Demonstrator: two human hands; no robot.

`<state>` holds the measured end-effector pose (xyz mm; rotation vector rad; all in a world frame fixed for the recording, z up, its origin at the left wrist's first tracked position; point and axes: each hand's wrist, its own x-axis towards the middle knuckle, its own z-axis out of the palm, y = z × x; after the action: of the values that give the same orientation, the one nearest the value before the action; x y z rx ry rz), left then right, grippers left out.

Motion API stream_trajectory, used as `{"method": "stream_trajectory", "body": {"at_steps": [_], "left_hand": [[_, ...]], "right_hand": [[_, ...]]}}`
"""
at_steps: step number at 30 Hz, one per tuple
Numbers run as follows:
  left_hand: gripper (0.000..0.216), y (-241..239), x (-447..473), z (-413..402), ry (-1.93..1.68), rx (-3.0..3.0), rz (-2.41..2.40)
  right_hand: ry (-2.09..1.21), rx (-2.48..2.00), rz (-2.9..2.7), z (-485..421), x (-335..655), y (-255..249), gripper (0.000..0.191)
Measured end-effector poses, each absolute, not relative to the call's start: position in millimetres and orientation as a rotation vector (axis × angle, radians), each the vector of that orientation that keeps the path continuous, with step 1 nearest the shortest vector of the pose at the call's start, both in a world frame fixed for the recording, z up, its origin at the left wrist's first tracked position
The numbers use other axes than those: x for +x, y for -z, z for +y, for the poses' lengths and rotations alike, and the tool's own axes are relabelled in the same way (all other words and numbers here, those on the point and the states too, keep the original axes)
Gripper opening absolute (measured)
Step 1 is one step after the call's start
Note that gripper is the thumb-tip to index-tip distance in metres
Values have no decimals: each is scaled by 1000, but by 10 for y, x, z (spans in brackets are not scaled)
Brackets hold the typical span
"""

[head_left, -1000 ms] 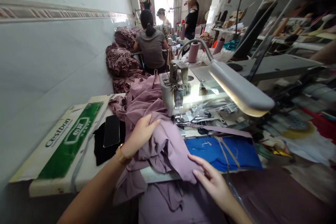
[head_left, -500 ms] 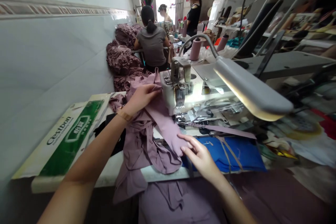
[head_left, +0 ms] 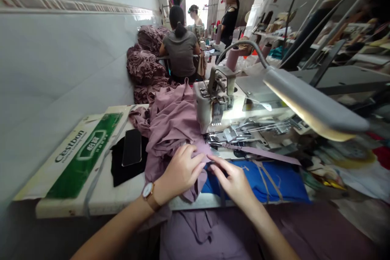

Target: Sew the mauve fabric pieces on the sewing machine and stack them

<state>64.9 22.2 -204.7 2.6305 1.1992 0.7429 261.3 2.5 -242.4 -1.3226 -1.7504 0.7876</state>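
Mauve fabric (head_left: 173, 115) lies at the frame's centre, its edge beside the sewing machine (head_left: 202, 105), presumably held flat by the left hand (head_left: 183, 166), pinched on it, and right hand (head_left: 233, 178), fingers slightly parted, grip unclear.

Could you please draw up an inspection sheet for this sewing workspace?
Surface: pale tabletop, a strap around its left part.
Work things: mauve fabric bunched left of the sewing machine; a mauve strip runs in front of it; lit lamp overhead.
Clutter: phone on black cloth; Cestbon cardboard at left; blue cloth at right.
Hands: left hand on the fabric, fingers curled; right hand with fingertips at its edge; firmness of grip unclear.
Cables: dark cable hanging behind the lamp.
Surroundings: fabric heaps by the wall; three people beyond.
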Motion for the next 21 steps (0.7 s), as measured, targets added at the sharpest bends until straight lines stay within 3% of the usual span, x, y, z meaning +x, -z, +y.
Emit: {"method": "stream_trajectory", "body": {"at_steps": [11, 15, 18, 21], "left_hand": [[30, 1990, 590, 729, -729, 2544, 1146], [32, 1991, 435, 674, -940, 2503, 1382], [67, 2078, 165, 694, -1153, 2243, 1930], [118, 2265, -74, 911, -938, 1992, 2063]], "right_hand": [[-539, -1614, -1993, 196, 2535, 2154, 42], [-751, -1565, -1873, 59, 2671, 2187, 42], [-1084, -1488, -1637, -203, 2857, 2394, 43], [-1292, -1496, -1400, -430, 2956, 2623, 51]]}}
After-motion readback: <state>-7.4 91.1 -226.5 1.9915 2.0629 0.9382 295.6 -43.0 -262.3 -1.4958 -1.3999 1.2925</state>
